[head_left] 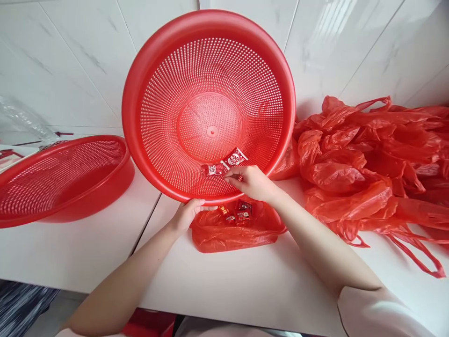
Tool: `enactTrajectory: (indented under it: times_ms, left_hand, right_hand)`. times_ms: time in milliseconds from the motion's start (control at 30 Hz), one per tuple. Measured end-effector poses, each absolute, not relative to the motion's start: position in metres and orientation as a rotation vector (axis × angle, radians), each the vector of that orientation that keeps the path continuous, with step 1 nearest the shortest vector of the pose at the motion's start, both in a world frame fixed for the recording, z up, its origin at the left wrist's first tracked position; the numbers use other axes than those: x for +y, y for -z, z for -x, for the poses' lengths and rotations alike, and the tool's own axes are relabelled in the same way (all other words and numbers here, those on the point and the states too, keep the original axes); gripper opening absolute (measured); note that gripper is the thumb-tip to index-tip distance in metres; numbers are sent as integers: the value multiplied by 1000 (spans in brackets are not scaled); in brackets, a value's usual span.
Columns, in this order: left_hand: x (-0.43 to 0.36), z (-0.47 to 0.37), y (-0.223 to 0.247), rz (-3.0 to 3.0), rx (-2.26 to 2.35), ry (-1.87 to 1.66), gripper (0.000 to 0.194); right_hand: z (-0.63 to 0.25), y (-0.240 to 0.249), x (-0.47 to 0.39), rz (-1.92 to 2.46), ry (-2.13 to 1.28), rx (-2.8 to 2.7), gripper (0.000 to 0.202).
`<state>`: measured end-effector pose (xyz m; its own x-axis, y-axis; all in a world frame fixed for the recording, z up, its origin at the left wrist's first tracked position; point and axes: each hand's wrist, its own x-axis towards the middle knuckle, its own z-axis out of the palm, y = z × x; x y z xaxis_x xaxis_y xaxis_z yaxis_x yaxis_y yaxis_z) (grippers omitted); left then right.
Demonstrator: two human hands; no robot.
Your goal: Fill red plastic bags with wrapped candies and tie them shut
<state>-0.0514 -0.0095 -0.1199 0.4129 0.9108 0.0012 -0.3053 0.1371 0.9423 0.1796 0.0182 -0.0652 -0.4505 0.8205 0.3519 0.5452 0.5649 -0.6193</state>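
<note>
A large red mesh basket is tilted up toward me, its opening facing the camera. Two small red packets lie low inside it: one with a white round print and a smaller one to its left. My left hand holds the basket's lower rim, fingers underneath. Inside the basket's lower right, my right hand is closed beside the packets; its fingertips pinch something red, mostly hidden. Under the rim sits a container lined with a red plastic bag, holding several small packets.
At the left, another red mesh basket rests on the white table. A heap of red plastic bags covers the table's right side. Behind stands a tiled wall, with clear plastic at the far left.
</note>
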Motion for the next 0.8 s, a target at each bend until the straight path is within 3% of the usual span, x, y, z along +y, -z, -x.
enactTrajectory:
  times_ms: [133, 233, 400, 567, 800]
  left_hand:
    - [-15, 49, 123, -1076, 673, -938, 37]
    - [-16, 48, 125, -1056, 706, -938, 38]
    - [-14, 50, 123, -1043, 737, -965, 35]
    - [-10, 49, 120, -995, 724, -982, 30]
    - [-5, 52, 122, -971, 720, -1001, 29]
  right_hand:
    - [-168, 77, 17, 990, -271, -2338, 43]
    - [-164, 83, 15, 922, -329, -2472, 54]
    - [-168, 75, 13, 782, -565, -2470, 44]
    - [-174, 66, 13, 756, -656, -2510, 49]
    - [-176, 64, 15, 854, -906, -2203, 23]
